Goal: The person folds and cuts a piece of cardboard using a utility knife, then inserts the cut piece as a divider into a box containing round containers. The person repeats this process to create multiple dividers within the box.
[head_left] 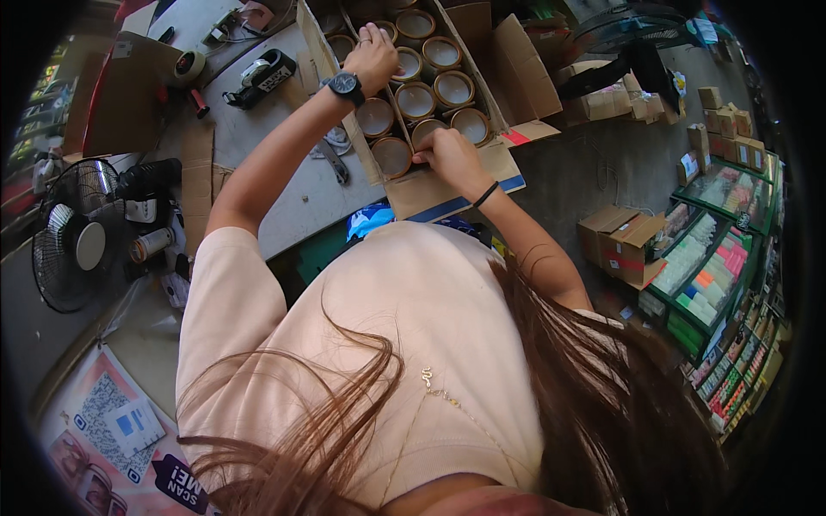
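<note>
Left hand [374, 53] is resting fingertips on a round canister [407, 63] mid-carton; right hand [449, 153] is pinching the near canister [428, 132]. Hands apart. Judgement: seating each upright inside the cardboard box [430, 193] is preventing jams. Tape dispenser [262, 76] is lying left.

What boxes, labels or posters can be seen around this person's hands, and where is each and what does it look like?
Open carton: on the grey table under both hands, brown cardboard, filled with round tins.
Left hand: on the far tins.
Right hand: at the near tins.
Small cartons: on the floor at right, brown with red marks.
Poster: lower left, pink with a square code pattern.
Shelf packs: right, green trays of pastel packets.
</note>
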`<control>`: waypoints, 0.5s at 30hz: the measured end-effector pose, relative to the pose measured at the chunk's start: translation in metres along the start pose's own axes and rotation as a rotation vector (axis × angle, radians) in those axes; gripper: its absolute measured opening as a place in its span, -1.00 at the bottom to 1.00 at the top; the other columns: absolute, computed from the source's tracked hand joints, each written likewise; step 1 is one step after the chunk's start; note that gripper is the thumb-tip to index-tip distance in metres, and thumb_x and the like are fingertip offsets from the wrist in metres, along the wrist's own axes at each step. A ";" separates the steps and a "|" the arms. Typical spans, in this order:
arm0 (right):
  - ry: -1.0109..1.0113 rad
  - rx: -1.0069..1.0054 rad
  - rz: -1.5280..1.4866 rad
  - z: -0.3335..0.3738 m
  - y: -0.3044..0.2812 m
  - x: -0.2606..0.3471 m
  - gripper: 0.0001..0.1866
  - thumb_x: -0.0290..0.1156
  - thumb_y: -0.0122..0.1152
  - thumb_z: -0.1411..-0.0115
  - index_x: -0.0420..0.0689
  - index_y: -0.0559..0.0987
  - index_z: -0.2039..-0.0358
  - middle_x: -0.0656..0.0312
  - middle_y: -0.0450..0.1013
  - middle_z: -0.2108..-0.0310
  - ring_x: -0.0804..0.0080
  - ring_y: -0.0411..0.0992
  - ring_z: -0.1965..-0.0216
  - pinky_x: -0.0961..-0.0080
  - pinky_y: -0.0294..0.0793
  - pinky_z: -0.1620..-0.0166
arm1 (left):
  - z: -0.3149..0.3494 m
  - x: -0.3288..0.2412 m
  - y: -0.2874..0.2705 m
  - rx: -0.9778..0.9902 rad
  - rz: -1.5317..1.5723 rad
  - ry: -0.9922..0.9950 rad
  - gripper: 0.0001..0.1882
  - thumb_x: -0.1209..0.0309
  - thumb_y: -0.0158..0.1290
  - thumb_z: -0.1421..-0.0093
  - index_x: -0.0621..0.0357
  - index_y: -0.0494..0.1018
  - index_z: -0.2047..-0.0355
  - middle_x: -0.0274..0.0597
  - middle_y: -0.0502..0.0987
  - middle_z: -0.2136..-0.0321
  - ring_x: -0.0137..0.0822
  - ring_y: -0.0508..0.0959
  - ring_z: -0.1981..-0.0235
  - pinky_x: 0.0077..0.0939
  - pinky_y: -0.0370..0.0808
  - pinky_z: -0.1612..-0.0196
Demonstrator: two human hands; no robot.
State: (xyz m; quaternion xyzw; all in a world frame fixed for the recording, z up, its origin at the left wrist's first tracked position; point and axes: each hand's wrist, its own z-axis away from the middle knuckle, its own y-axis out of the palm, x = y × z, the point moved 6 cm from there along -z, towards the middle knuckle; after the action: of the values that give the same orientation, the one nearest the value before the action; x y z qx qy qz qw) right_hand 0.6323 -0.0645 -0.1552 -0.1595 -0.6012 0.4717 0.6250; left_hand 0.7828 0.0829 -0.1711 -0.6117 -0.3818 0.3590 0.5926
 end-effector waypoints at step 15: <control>0.011 -0.112 0.346 -0.012 0.046 0.004 -0.16 -0.56 0.04 -0.19 0.21 0.05 -0.45 0.10 0.56 0.20 0.08 0.60 0.43 0.18 0.61 0.44 | -0.070 0.094 0.025 0.449 -0.239 -0.320 0.36 -0.15 0.49 0.31 0.21 0.06 -0.39 0.27 -0.14 -0.43 0.13 -0.08 -0.45 0.12 0.19 -0.34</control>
State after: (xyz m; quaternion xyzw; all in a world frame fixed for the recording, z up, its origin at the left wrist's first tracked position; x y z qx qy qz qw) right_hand 0.6242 -0.0333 -0.1911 -0.2975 -0.5869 0.5370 0.5280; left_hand 0.8888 0.1344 -0.1922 -0.3518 -0.4509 0.4538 0.6834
